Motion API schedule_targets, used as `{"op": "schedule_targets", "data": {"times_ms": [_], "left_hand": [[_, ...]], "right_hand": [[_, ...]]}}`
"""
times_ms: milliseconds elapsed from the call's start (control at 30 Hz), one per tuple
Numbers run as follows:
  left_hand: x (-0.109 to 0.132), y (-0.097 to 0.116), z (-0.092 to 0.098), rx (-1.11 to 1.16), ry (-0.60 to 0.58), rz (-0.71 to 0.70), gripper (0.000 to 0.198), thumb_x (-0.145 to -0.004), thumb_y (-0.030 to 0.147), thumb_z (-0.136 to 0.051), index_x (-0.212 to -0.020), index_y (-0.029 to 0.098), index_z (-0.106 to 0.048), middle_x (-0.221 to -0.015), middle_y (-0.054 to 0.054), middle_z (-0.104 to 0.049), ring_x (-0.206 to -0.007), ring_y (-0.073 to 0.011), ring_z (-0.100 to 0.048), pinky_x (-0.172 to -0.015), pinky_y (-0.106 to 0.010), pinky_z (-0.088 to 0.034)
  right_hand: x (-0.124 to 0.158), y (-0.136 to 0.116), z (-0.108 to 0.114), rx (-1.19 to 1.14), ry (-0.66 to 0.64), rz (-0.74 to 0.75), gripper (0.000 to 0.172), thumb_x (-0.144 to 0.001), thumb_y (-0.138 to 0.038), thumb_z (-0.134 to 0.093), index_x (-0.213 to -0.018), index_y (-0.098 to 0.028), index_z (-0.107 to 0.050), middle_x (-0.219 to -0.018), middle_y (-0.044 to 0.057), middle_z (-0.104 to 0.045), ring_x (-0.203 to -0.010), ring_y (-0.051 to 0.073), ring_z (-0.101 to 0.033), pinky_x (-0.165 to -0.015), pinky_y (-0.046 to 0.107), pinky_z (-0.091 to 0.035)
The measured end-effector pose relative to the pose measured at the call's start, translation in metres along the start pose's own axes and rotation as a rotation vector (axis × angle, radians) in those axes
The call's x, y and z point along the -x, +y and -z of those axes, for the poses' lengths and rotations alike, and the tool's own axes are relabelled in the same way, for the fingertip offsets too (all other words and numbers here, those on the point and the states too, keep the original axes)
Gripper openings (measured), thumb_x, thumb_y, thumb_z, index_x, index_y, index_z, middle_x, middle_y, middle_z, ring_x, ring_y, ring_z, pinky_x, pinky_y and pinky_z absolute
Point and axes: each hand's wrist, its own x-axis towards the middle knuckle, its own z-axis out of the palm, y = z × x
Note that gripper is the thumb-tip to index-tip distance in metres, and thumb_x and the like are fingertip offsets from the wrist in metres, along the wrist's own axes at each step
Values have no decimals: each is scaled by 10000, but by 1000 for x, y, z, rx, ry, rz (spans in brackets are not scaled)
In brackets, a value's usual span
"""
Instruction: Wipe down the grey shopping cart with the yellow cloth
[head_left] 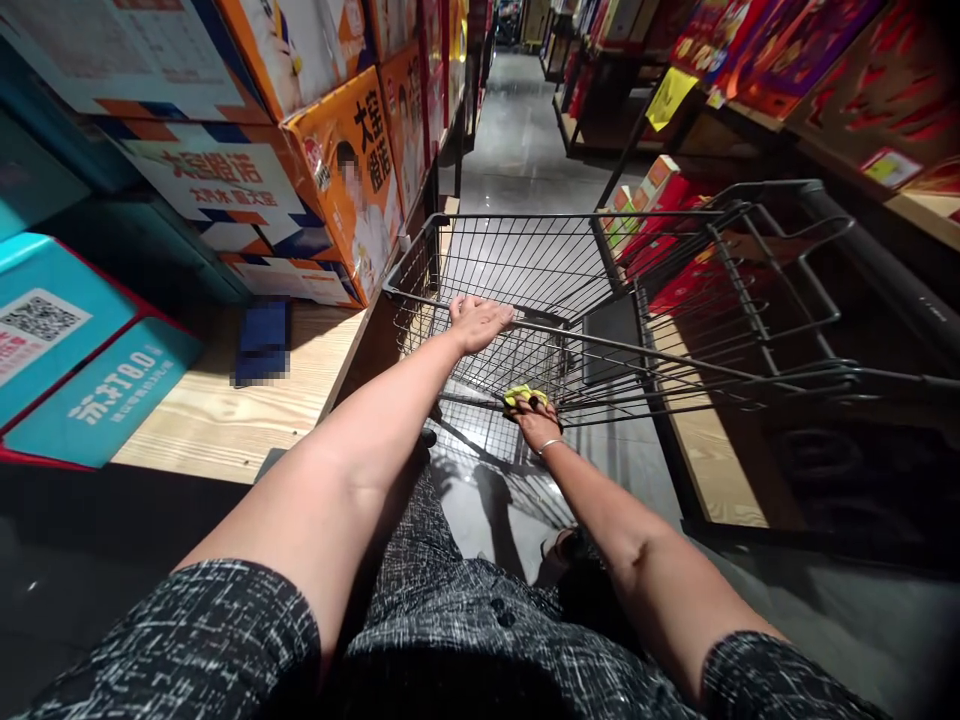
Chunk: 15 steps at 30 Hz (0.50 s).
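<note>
A black wire shopping cart [570,250] stands in a shop aisle in front of me. My left hand [480,320] rests on the cart's top rim, fingers curled over the wire. Lower down, my right hand [534,412] is closed on a small yellow cloth [523,394] and presses it against a lower bar of the cart frame. A thin bracelet circles the right wrist. Both arms reach forward from patterned dark sleeves.
On the left a wooden shelf [225,400] carries teal boxes [67,370] and orange-and-white boxes [345,180]. Red boxed goods [675,230] fill shelves on the right. The cart's black handle [885,270] runs along the right. A grey tiled aisle [517,130] stretches ahead.
</note>
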Motion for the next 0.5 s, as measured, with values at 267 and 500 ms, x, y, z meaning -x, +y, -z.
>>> {"op": "schedule_targets", "data": {"times_ms": [267,500], "left_hand": [[-1,-3,7,18,10,-14,641,-1076,520,-117,-1272,390,-713,-1453,35,-603,-1452,-265,-363,-1265,-520,-82],[2,-2,4,54,22,-23,623,-1079,502,-87,-1486,416,-550,-1467,46,-611,-1426,-248,-399,-1243,-480,-145]], "right_hand": [[22,21,73,92,333,-10,458,-1001,-218,-413,-1348,-341,-685,-1563,70,-516,-1351,369,-412,-1037,526,-397],[27,29,159,75,816,-232,523,-947,-252,-507,-1456,-320,-606,-1510,131,-510,-1389,408,-313,-1067,590,-313]]}}
